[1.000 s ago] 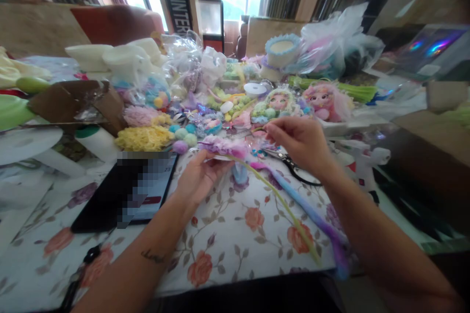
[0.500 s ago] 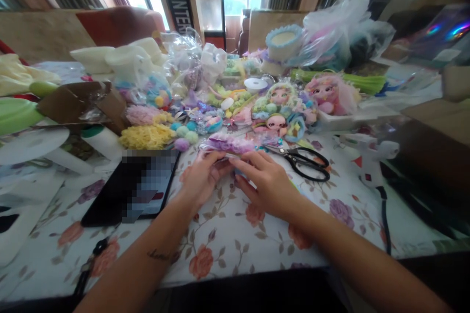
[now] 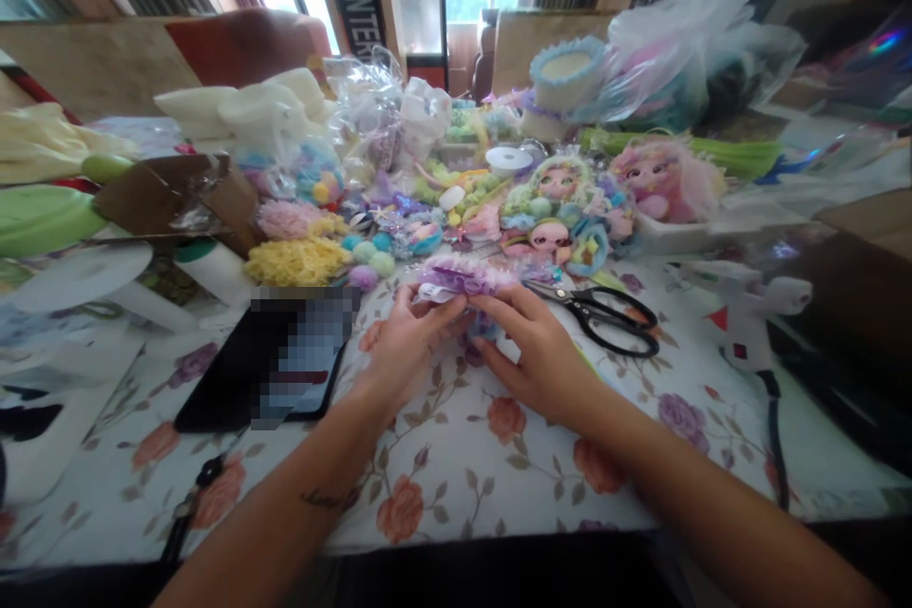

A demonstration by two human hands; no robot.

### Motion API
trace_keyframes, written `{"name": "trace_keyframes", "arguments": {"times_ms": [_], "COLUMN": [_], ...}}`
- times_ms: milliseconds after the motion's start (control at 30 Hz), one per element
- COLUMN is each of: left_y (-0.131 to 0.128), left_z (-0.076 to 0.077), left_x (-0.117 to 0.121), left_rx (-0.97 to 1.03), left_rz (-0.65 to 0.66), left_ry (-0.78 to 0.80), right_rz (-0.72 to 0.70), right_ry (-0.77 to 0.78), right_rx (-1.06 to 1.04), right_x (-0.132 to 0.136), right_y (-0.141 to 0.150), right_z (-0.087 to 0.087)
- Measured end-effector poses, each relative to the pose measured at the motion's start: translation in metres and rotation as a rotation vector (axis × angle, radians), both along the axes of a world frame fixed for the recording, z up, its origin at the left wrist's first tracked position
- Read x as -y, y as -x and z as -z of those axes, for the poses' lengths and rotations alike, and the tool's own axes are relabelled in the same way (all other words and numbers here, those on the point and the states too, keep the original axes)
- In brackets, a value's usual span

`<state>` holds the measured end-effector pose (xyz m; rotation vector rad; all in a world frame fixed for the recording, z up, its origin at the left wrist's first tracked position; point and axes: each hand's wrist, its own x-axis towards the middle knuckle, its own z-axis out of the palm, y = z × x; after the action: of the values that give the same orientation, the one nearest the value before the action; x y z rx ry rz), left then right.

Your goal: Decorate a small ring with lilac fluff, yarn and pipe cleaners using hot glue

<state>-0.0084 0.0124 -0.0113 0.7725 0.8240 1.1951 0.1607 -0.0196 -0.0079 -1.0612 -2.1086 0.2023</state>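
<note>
Both hands meet at the middle of the table around a frilly purple and pink ruffled piece point(image 3: 474, 274), partly covered by the fingers. My left hand point(image 3: 413, 332) is closed on its left end, where a white band or edge shows beside the thumb. My right hand point(image 3: 523, 332) pinches the near edge with its fingertips, the other fingers curled below. Some bluish-purple material shows under the fingers, its shape unclear. Black-handled scissors point(image 3: 617, 323) lie just right of my right hand, their blades pointing toward the ruffled piece.
Left of my hands lies a black tablet point(image 3: 228, 380). A white glue gun point(image 3: 748, 313) stands at the right. Behind are pompoms point(image 3: 370, 252), yellow yarn point(image 3: 295, 261), doll heads point(image 3: 556, 180), a white spool point(image 3: 509, 159) and a cardboard box point(image 3: 178, 195). Floral cloth point(image 3: 456, 475) covers the table.
The ruffled piece has tipped up, showing more purple frill and the white band at its left. My left thumb has moved in toward the right fingers. The view has shifted slightly.
</note>
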Motion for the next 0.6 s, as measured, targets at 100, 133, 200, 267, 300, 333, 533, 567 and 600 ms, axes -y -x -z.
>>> {"name": "trace_keyframes", "arguments": {"times_ms": [100,133,200,267,300,333,533,567,600], "left_y": [-0.0002,-0.0004,-0.0004,-0.0003,-0.0002,-0.0003,-0.0024,-0.0027,-0.0029], "left_z": [0.0013,0.0020,0.0037,0.0052,0.0056,0.0057,0.0001,-0.0006,-0.0010], "left_x": [0.0014,0.0015,0.0014,0.0007,0.0002,-0.0001,0.0000,0.0002,0.0004], "left_rx": [-0.027,-0.034,-0.051,-0.070,-0.075,-0.076,-0.015,-0.021,-0.034], "left_rz": [-0.017,-0.029,-0.056,-0.083,-0.094,-0.098,-0.046,-0.047,-0.050], "left_ry": [-0.034,-0.051,-0.078,-0.090,-0.089,-0.086,-0.047,-0.045,-0.047], "right_rz": [-0.008,-0.008,-0.003,0.018,0.030,0.039,0.034,0.029,0.022], "right_ry": [0.068,0.081,0.078,0.051,0.035,0.022,-0.101,-0.105,-0.096], "right_rx": [-0.037,-0.040,-0.027,0.022,0.051,0.075,0.054,0.049,0.042], "right_x": [0.0001,0.0000,-0.0003,-0.0006,-0.0007,-0.0008,-0.0005,-0.0004,-0.0002], "right_y": [-0.0011,-0.0013,-0.0013,-0.0008,-0.0004,0.0002,0.0049,0.0053,0.0054], "right_z": [-0.0026,-0.0031,-0.0033,-0.0027,-0.0021,-0.0014,0.0041,0.0045,0.0047]}}
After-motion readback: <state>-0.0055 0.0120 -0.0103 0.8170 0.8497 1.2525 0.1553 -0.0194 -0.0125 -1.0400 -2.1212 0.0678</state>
